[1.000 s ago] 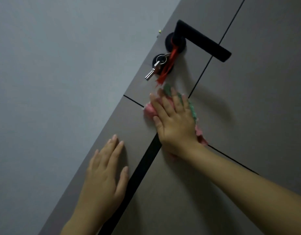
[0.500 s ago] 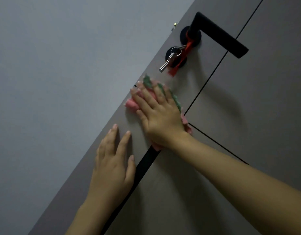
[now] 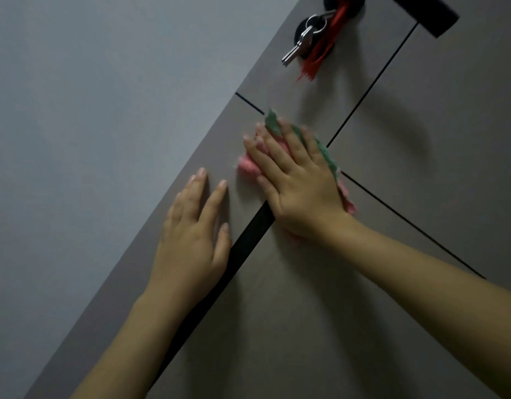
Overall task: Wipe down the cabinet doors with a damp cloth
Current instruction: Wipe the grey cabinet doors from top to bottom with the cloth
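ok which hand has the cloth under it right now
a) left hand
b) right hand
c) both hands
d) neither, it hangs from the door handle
b: the pink and green cloth shows around the edges of the right hand, which presses it flat on the door, while the left hand rests bare on the panel beside it.

So the door (image 3: 320,298) is a flat grey-brown, no grain or print, just thin black lines cutting it into panels, plus one wide black strip (image 3: 248,243) running down it. The wall (image 3: 90,125) beside it is a plain, cooler blue-grey. The cloth (image 3: 248,167) is mostly pink, with a green edge along one side. The handle (image 3: 427,15) is matte black, same as the round lock plate (image 3: 301,28). The keys (image 3: 299,46) are silver on a silver ring, with a bright red tassel (image 3: 317,56) hanging beside them.
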Demonstrator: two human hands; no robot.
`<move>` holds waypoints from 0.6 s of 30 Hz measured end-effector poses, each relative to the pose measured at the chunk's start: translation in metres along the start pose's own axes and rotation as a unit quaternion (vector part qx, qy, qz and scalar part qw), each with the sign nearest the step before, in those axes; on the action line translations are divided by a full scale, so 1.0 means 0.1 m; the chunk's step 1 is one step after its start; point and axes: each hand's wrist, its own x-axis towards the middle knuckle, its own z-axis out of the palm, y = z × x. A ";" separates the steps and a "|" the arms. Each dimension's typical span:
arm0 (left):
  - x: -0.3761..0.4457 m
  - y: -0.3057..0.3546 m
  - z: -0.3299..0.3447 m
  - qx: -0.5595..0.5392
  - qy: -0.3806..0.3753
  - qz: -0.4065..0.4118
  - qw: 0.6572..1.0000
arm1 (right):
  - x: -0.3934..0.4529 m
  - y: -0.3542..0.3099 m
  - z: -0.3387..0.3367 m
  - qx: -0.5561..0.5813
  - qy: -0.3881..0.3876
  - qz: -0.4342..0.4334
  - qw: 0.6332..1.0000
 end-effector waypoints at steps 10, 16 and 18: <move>-0.08 -0.04 -0.10 0.022 -0.034 0.010 0.999 | -0.50 0.37 -0.14 0.004 0.011 0.161 0.987; -0.17 0.03 0.03 0.011 -0.004 -0.024 1.000 | -0.83 -0.24 -0.03 0.024 -0.039 -0.018 0.999; -0.18 0.06 0.04 0.007 -0.009 -0.031 0.999 | -1.38 -0.11 -0.09 0.013 -0.060 -0.063 0.996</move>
